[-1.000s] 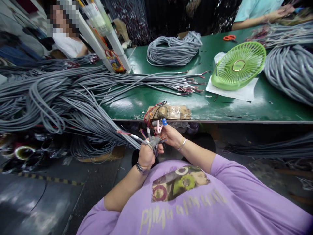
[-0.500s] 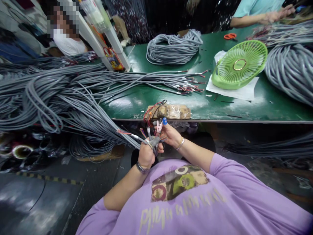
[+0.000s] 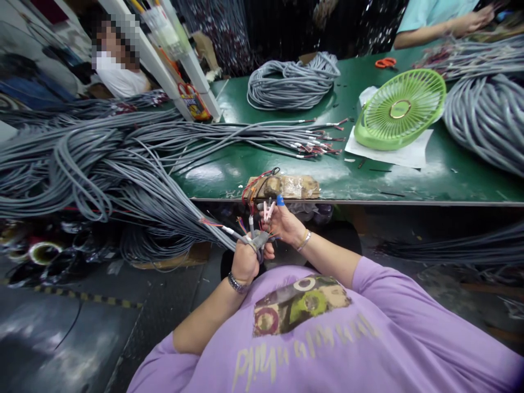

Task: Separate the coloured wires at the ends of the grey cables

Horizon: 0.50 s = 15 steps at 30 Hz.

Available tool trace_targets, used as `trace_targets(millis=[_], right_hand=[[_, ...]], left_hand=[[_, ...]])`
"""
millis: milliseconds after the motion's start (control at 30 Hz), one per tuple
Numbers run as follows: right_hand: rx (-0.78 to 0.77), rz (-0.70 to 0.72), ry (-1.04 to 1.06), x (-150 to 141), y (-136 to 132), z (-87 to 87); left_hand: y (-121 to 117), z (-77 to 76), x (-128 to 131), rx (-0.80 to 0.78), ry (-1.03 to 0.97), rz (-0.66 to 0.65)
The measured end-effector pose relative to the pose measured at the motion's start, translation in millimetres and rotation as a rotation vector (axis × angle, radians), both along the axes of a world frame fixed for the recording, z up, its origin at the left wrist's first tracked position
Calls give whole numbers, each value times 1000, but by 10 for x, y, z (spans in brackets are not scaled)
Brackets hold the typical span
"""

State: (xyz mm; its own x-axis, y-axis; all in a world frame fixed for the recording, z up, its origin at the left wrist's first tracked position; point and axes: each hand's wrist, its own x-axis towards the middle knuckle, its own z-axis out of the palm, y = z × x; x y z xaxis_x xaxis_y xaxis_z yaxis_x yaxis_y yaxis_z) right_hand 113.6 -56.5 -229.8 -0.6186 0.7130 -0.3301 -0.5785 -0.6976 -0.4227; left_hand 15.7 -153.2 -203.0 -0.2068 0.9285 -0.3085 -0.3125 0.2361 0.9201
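Note:
My left hand (image 3: 246, 263) is wrapped round a few grey cables (image 3: 258, 239) just below the bench edge. Their stripped ends fan out in thin coloured wires above the fist. On my right hand (image 3: 288, 227), a blue cover (image 3: 280, 200) caps one raised digit. Its fingers curl at a pink clip (image 3: 268, 211), close to the wire ends; the exact contact is hard to see. Just beyond the hands, a wooden block (image 3: 301, 186) lies along the bench edge, with red and dark wires (image 3: 256, 188) at its left end.
A large heap of grey cables (image 3: 85, 158) covers the left side, and cut cable ends stretch across the green bench (image 3: 229, 174). Farther back are a coiled bundle (image 3: 292, 84), orange scissors (image 3: 385, 63) and a green fan (image 3: 401, 109). Co-workers sit across the bench.
My right hand has shifted slightly right, its blue-capped digit now farther from the pink clip. My left hand still grips the cables. The view has moved slightly.

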Motion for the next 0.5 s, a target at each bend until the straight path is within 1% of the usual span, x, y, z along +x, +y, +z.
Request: trace_targets(millis=[100,200,367,500], right_hand=[[11,8,4,32,1,0],[27,31,-11,46,13,20],[50,5,-62,21,38,77],[19,-32,-66,-32,48,96]], left_hand=[[-49,35,6,4,-5,3],[-50,57,8,7,-12,13],[44,66,12,10,-8,33],[108,43,21,4,-19,21]])
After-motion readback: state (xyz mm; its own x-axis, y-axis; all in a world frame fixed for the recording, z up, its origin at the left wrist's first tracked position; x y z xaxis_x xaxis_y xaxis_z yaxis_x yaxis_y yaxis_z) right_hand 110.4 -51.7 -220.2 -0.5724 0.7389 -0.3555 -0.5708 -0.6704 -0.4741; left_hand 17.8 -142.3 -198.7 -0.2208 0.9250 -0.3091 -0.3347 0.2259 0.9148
